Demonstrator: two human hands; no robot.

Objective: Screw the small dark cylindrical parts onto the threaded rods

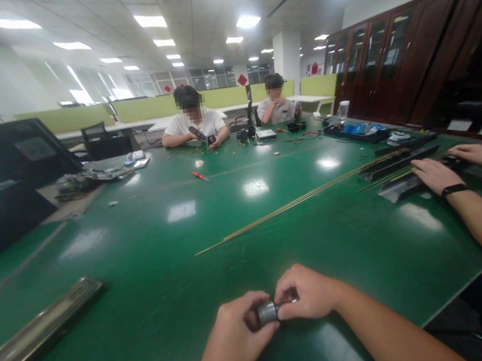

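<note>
My left hand is closed around a short grey metal cylinder, which lies on its side between thumb and fingers just above the green table. My right hand meets it from the right, its thumb and fingers pinched at the cylinder's right end. A bit of shiny metal shows by the right fingers, but I cannot make out its shape. Beyond my hands, thin brass-coloured rods lie slanting across the table.
At the left lies a long metal tray. A red screwdriver rests farther back. On the right, a co-worker's hands are at dark metal channels. Two people sit across the table. A dark tool tray stands back right.
</note>
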